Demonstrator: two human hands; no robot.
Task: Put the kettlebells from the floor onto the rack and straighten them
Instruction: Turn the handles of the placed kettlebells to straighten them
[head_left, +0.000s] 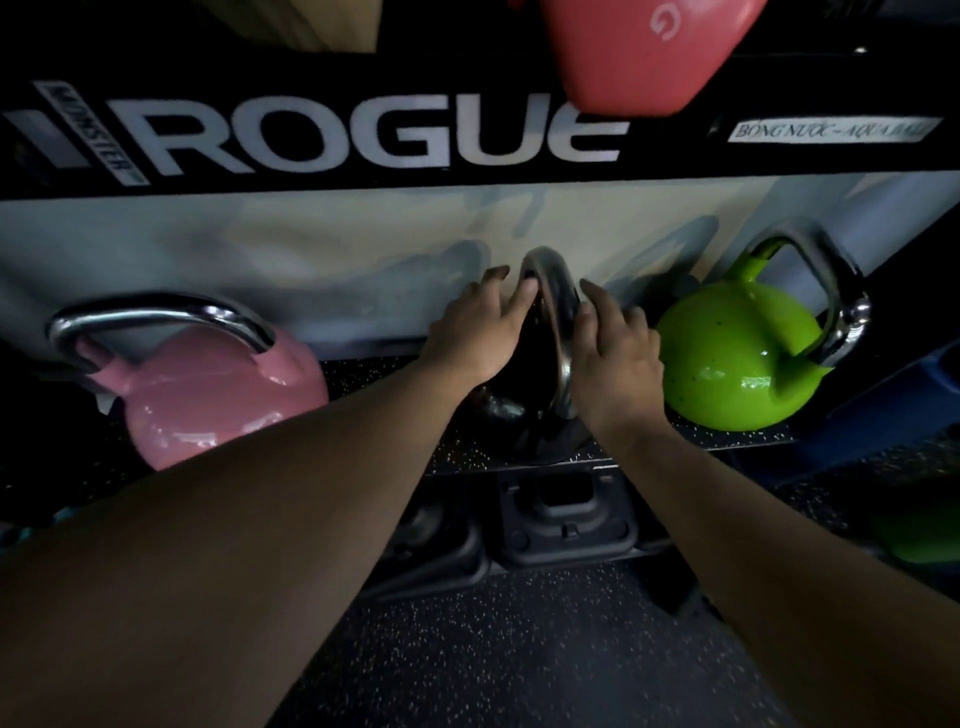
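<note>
Between open hands, black kettlebell's chrome loop.

pink kettlebell: glossy coat, polished metal handle | green kettlebell: glossy, finely speckled, chrome-bright handle | black kettlebell: dark shiny body, polished steel handle | rack shelf: matt speckled rubber | floor: matt flecked rubber
</note>
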